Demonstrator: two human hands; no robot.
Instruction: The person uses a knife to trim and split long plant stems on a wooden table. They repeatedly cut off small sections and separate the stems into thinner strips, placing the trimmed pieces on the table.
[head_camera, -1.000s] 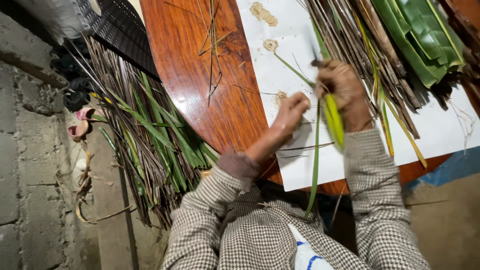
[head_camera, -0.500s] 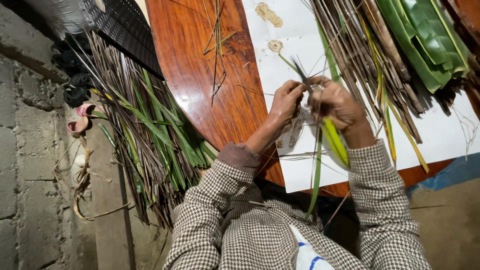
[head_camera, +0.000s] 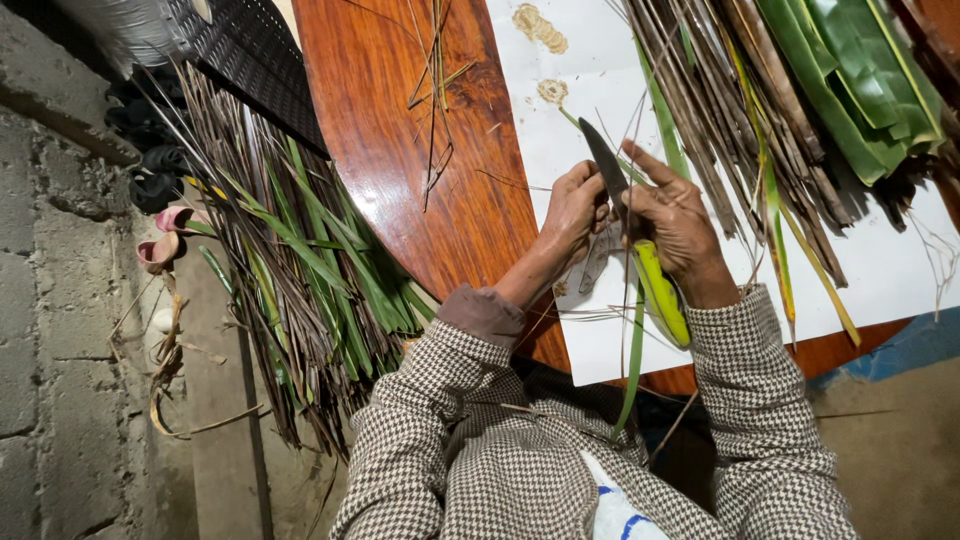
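Knife (head_camera: 640, 250) raised since; grip unclear.

The light is soft and falls from above, giving glare on the polished wooden table (head_camera: 400, 150), while the top left corner stays dark and edges bend slightly.

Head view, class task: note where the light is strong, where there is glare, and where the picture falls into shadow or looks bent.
Head view: light falls hardest on the white sheet; a soft sheen glares off the polished wooden table; the grey block wall and floor at the left lie dim; both hands and the knife are sharp; the table edge curves, which hints at wide-lens distortion.
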